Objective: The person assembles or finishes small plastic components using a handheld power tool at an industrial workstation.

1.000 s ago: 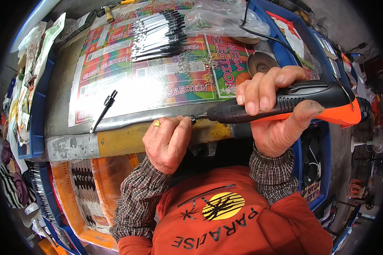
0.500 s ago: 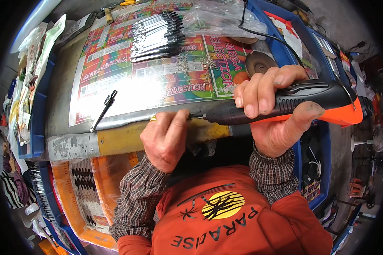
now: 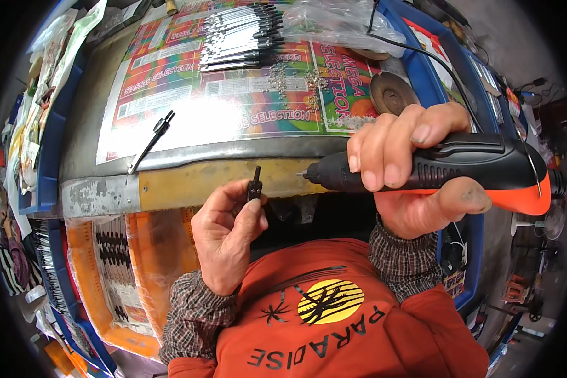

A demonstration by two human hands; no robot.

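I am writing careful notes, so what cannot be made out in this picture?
In the head view:
Black part: lower end hidden by the left hand.
Power tool: part of its body covered by the right hand.
Clear bag: far end cut off by the upper edge.
Tiny bits on the printed sheet: too small to tell shape.

From above the near edge of the table (image 3: 85, 142), the scene is viewed at close range by a head-worn fisheye camera facing down.

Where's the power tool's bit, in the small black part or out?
Out: a gap separates the bit from the black part in the left hand.
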